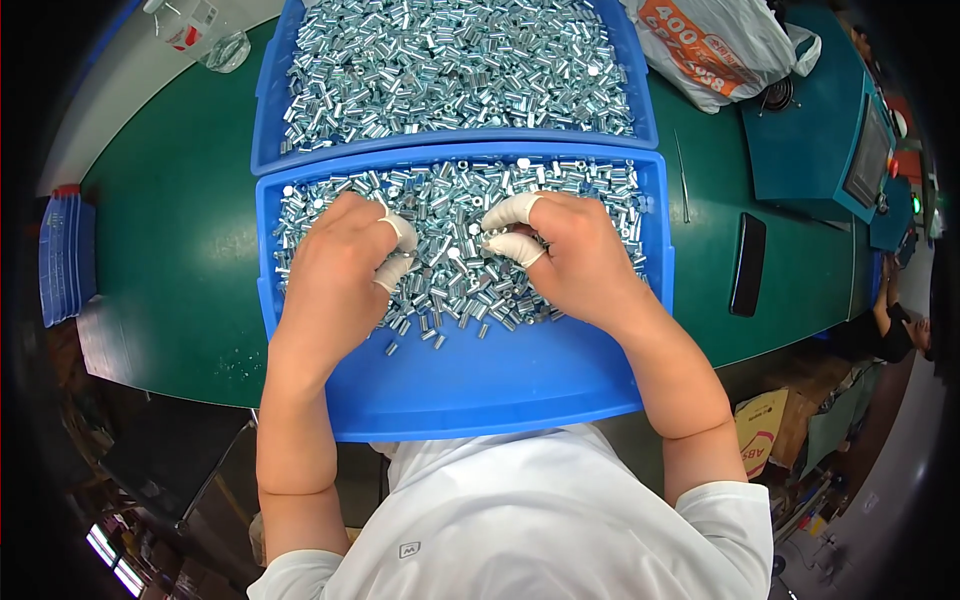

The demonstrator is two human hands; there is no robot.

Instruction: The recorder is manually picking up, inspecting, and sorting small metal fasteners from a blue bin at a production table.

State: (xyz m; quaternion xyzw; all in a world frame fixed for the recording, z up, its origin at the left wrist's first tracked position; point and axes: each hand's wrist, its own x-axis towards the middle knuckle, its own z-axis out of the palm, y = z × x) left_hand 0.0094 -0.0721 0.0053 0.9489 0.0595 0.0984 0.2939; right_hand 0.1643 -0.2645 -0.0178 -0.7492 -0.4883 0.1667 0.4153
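Small shiny silver metal sleeves [450,290], some showing round or hexagonal ends, lie heaped in the near blue tray [480,390]. Both my hands are over this heap, with white finger cots on the thumbs and index fingers. My left hand [345,255] is at the left part of the pile, thumb and index tip brought close in a pinch. Facing it from the right, my right hand [575,250] also pinches, its thumb and index curved together low among the sleeves. What sits between either pair of fingertips is too small to make out.
A second blue tray [262,110] full of similar sleeves adjoins at the far side. On the green table [170,230] are a thin metal rod [683,175], a black phone [747,265], a plastic bag [715,50], a teal machine [810,120] and a clear bottle [205,35].
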